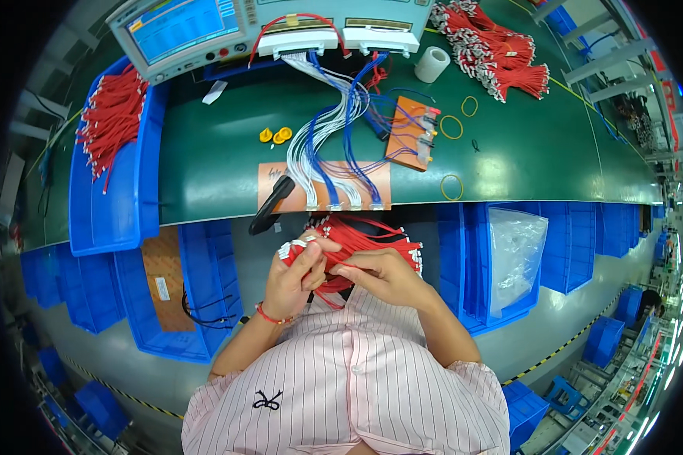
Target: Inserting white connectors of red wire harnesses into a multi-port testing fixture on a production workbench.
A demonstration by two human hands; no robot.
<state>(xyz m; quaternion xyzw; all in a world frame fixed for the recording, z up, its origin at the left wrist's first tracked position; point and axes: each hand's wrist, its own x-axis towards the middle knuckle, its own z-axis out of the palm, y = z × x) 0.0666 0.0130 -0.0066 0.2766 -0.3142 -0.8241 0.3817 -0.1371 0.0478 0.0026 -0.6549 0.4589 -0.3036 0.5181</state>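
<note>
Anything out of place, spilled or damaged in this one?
No clear spill or damage. Mildly untidy: thin yellow loops lie scattered loose on the green bench, and a white scrap lies near the screened instrument.

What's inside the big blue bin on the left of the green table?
Red wires with pale ends lie in the blue bin. Whatever is beneath the wires is covered, so I can't tell.

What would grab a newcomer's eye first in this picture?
Probably the bright red cables at the left hand and right hand, just below the green bench. Another red bundle lies in the blue tray at left. White and blue wires run down from the screened instrument at top.
</note>
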